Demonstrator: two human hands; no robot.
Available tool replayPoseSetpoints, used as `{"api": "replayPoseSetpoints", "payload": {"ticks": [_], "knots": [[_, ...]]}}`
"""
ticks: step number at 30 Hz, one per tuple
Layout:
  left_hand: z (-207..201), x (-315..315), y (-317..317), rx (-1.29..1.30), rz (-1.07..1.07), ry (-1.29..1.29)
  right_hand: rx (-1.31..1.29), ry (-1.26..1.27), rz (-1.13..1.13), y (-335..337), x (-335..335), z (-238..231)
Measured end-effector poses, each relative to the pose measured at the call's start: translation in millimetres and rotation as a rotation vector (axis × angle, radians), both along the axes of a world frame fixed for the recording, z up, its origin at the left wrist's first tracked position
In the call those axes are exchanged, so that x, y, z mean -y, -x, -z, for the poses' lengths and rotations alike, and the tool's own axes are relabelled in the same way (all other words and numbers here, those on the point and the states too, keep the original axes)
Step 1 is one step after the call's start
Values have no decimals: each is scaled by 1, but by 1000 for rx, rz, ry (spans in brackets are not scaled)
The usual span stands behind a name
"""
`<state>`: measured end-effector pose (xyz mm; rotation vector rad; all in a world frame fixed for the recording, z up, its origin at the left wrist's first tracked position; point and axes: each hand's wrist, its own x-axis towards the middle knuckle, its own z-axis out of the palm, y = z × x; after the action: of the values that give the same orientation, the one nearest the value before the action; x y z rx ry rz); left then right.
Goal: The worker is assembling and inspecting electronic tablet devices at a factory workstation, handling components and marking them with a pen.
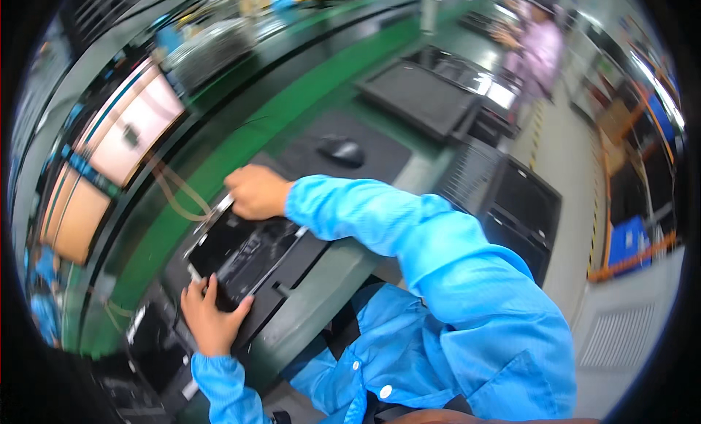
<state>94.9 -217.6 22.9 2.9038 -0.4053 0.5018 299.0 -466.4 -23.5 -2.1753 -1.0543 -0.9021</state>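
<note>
In the lower left of the frame, the left hand [212,320] is spread wide, fingertips at the near corner of a black laptop-like device [252,255] lying left of centre; the right hand [259,193] is curled over its upper end, though I cannot tell whether it grips anything; the device looks fairly light and stiff, its thin dark panel likely fragile and slick, so the outer frame seems the safer hold; beyond sits a black mouse [342,152]; farthest, upper right, a blurred co-worker in pink [539,48].
</note>
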Motion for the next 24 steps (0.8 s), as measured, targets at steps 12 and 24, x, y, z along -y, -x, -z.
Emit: {"api": "replayPoseSetpoints", "payload": {"ticks": [12,24], "knots": [[5,-7,3,-22,23,30,-629,407,84,-40,-32,-35],[-7,-5,-6,-24,43,50,-281,275,210,15,31,-18]]}}
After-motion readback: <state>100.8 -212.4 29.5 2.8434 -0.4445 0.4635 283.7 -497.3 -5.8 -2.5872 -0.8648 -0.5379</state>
